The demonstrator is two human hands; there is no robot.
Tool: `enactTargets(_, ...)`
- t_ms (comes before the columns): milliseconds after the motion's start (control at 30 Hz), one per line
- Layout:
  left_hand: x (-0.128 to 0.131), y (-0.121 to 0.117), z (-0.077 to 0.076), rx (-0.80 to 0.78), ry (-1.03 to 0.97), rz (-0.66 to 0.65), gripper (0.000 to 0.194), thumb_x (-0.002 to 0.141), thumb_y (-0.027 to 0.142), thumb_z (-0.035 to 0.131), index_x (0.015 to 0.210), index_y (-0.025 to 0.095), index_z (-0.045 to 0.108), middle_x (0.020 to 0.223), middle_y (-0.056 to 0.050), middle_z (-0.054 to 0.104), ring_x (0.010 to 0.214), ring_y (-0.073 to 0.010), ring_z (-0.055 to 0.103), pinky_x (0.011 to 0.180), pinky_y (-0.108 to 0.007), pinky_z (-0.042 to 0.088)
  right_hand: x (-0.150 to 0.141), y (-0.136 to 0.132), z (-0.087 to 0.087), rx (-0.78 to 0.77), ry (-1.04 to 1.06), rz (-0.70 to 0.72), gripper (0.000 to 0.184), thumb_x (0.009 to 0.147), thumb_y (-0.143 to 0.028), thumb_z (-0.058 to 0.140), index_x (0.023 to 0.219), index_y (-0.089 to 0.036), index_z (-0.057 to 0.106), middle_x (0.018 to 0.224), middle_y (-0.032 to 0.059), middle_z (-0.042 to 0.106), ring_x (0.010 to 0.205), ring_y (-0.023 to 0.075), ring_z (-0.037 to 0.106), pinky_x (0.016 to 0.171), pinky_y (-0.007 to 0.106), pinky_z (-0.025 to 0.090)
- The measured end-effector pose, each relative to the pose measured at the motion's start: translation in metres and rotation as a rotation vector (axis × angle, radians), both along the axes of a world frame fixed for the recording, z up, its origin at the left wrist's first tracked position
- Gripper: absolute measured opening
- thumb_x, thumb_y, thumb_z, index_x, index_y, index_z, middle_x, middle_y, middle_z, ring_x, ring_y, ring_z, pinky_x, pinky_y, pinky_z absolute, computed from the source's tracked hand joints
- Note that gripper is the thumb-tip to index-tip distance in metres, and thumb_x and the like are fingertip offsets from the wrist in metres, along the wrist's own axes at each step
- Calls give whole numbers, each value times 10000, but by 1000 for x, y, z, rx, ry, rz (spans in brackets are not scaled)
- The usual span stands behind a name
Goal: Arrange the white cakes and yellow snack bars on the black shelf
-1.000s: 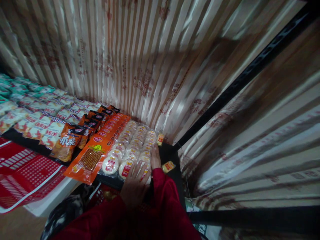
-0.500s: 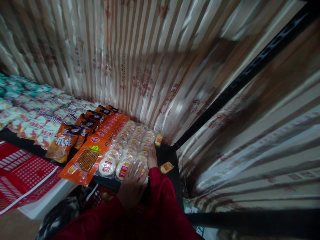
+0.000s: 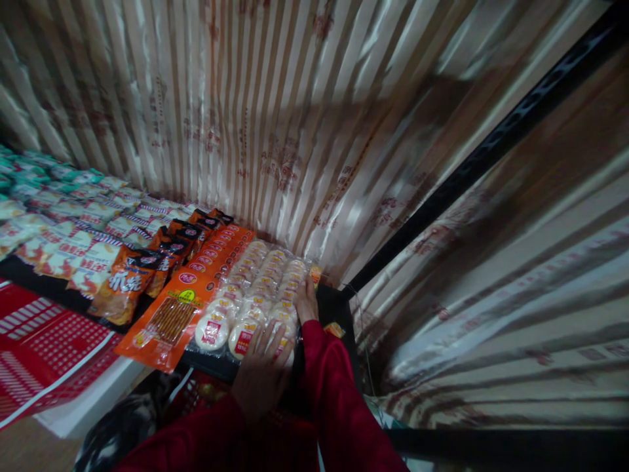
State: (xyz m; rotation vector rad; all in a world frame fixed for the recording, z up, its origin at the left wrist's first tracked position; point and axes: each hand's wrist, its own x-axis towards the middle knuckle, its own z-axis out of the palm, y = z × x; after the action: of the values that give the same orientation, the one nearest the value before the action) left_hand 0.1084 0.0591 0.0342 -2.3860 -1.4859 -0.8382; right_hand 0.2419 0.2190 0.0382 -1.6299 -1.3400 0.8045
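Observation:
Rows of round white cakes in clear wrappers (image 3: 255, 307) lie overlapped on the black shelf (image 3: 209, 362). My left hand (image 3: 263, 373) rests with fingers spread on the front packs of the middle and right rows. Against the outer side of the right row lies my right hand (image 3: 306, 300), its fingers stretched out along the packs. Neither hand grips a pack. Orange packs of brown sticks (image 3: 174, 318) overlap in a row just left of the cakes. A small yellow packet (image 3: 315, 274) sits beyond my right hand, and another yellow packet (image 3: 335, 329) is partly behind my right sleeve.
Farther left are orange-and-black snack bags (image 3: 125, 282), white snack bags (image 3: 91, 259) and green bags (image 3: 63, 172). A red basket (image 3: 54, 341) stands below the shelf's front. Behind hangs a striped curtain (image 3: 275, 131), with a slanted black pole (image 3: 442, 183) at right.
My right hand has slid slightly away from me and to the right along the outer row. The nearer yellow packet is now more covered by my sleeve. My left hand stays almost in place.

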Motion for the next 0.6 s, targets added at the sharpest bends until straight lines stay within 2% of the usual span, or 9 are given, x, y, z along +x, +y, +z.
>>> enactTargets(167, 0, 0, 2, 2, -3, -7, 441, 888, 350, 426, 1309, 233, 479, 1379, -65, 461, 1325, -234, 331, 1134, -473, 150, 10, 7, 0, -66, 8, 10, 794, 824, -621, 306, 1445, -129, 261, 1467, 127, 284, 1340, 278, 284, 1096, 432, 208)
enactTargets(333, 0, 0, 2, 33, 3, -2, 429, 889, 334, 426, 1300, 229, 486, 1377, -61, 464, 1334, -236, 318, 1136, -477, 141, 12, 14, -2, -16, -97, -22, 720, 830, -596, 326, 1393, -151, 382, 1312, 135, 507, 1225, 297, 439, 1056, 460, 270)
enactTargets(500, 1, -1, 0, 19, 8, 2, 443, 890, 327, 425, 1323, 238, 458, 1394, -54, 443, 1341, -235, 305, 1134, -472, 144, 3, 21, -1, 20, -82, -5, 724, 840, -564, 263, 1407, -121, 346, 1425, 120, 369, 1308, 255, 338, 1101, 399, 210)
enactTargets(600, 0, -1, -1, 11, 8, 11, 442, 891, 336, 426, 1322, 250, 459, 1407, -43, 427, 1342, -230, 301, 1136, -452, 149, 0, 26, -4, 35, -29, -38, 736, 821, -589, 314, 1415, -155, 337, 1404, 101, 404, 1287, 247, 374, 1096, 394, 226)
